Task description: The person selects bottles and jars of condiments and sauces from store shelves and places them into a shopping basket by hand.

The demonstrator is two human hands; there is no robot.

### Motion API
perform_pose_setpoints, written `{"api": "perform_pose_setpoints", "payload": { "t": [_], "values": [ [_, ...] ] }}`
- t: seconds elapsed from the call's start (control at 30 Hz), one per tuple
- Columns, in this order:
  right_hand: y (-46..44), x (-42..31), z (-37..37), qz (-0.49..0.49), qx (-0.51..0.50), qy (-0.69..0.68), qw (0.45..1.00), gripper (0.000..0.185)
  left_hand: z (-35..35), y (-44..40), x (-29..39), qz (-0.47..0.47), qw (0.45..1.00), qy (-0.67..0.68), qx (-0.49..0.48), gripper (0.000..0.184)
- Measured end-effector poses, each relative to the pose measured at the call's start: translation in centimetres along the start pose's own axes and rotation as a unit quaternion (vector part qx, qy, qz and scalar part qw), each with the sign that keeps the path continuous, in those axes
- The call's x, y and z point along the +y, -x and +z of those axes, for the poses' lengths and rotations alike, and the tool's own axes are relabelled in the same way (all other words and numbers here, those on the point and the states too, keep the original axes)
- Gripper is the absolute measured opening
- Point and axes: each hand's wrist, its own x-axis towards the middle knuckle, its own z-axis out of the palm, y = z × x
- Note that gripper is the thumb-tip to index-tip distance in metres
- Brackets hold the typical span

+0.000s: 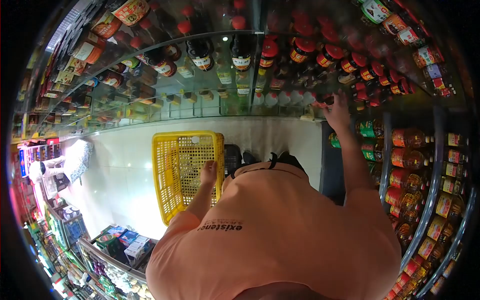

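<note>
My right hand [338, 111] reaches into the glass shelving at the upper right. Its fingers are at a small dark jar [328, 100] on a low shelf, close to several red-capped jars [371, 71]. Whether the fingers grip that jar is too small to tell. Lower and to the left, my left hand [209, 172] is closed over the inner right side of a yellow perforated basket [161, 175]. What it holds, if anything, cannot be made out. The visible inside of the basket shows only its perforated bottom and walls.
Glass shelves [200, 107] with sauce bottles [200, 55] curve across the top. Oil bottles [407, 157] fill racks on the right. Boxes [136, 247] and produce [107, 280] stand at the lower left. Another person [37, 170] is at the far left. Pale tiled floor [117, 185] surrounds the basket.
</note>
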Motion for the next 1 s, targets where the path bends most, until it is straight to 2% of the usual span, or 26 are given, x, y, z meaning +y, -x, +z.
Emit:
{"api": "perform_pose_setpoints", "payload": {
  "t": [0.1,0.3,0.4,0.47,0.5,0.57,0.63,0.67,0.7,0.73,0.77,0.87,0.97,1.0],
  "values": [
    [0.2,0.2,0.2,0.013,-0.01,-0.003,1.0,0.073,1.0,-0.2,-1.2,0.017,0.999,0.027,0.014,0.03],
    [0.0,0.5,0.3,0.004,0.005,0.025,1.0,0.069,1.2,0.2,-0.2,-0.015,1.0,0.015,0.011,0.034],
    [-0.1,0.0,-0.6,0.011,-0.013,0.024,1.0,0.077,1.2,1.0,0.6,0.011,0.999,0.007,0.041,0.033],
    [0.0,-0.6,-2.0,0.058,-0.078,-0.047,0.994,0.078,1.1,1.4,1.7,-0.008,0.998,-0.03,0.058,0.033],
    [0.2,-0.3,-1.9,0.069,-0.074,-0.046,0.994,0.078,1.5,1.2,0.9,0.001,0.998,-0.033,0.051,0.033],
    [0.4,0.6,-0.9,0.016,-0.02,-0.025,0.999,0.071,2.1,0.6,-0.1,-0.017,0.998,0.012,0.059,0.034],
    [0.5,1.8,-0.7,0.0,-0.007,-0.032,0.999,0.073,2.5,1.5,1.5,-0.015,0.998,-0.015,0.067,0.032],
    [0.6,2.4,-0.6,-0.019,-0.013,-0.05,0.998,0.075,3.1,1.2,0.2,-0.034,0.995,-0.006,0.096,0.031],
    [0.6,3.0,-0.3,-0.038,-0.018,-0.069,0.997,0.078,3.4,1.4,1.5,-0.054,0.991,0.003,0.126,0.03],
    [0.5,3.9,0.5,-0.053,-0.01,-0.038,0.998,0.078,3.7,2.1,2.7,-0.059,0.986,-0.042,0.153,0.029],
    [0.7,4.4,0.4,-0.047,-0.006,-0.04,0.998,0.078,4.3,2.4,3.4,-0.053,0.986,-0.046,0.151,0.029],
    [1.0,5.4,0.0,-0.069,-0.012,-0.051,0.996,0.08,5.6,3.9,5.7,-0.088,0.935,-0.187,0.289,0.03],
    [1.5,6.1,-1.6,-0.089,-0.031,-0.064,0.993,0.078,7.2,6.3,10.4,-0.043,0.92,-0.239,0.308,0.029],
    [1.4,6.6,-2.0,-0.098,-0.042,-0.072,0.992,0.077,7.9,6.7,10.4,0.006,0.917,-0.248,0.314,0.027]
  ]
}}
